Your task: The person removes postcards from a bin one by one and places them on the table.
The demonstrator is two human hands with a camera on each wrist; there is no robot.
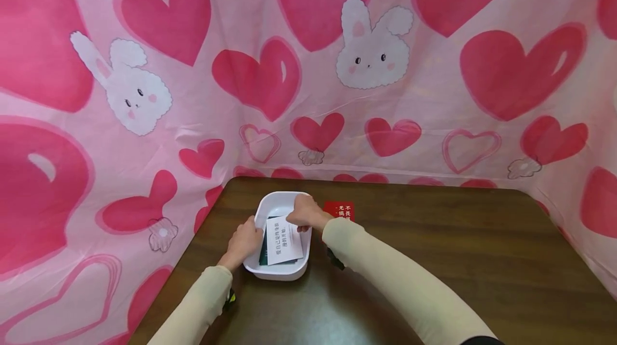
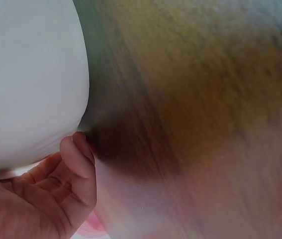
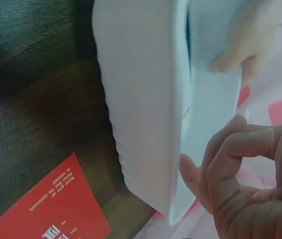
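Observation:
A white plastic basin [image 1: 284, 275] stands at the left of the brown table. My left hand [image 1: 245, 240] grips its left side; in the left wrist view curled fingers [image 2: 77, 157] lie against the outer wall. My right hand [image 1: 307, 211] is over the basin's far right part, fingers bent, right at the upper corner of a white card [image 1: 284, 246] with printed characters. Under that card a dark green card [image 1: 263, 254] shows. In the right wrist view the hand's curled fingers [image 3: 225, 174] reach over the rim; I cannot tell whether they pinch the card.
A red card [image 1: 344, 209] with white lettering lies on the table [image 1: 458, 248] just right of the basin, partly behind the right forearm. Pink cloth [image 1: 328, 98] printed with hearts and rabbits hangs behind the table and along its left side.

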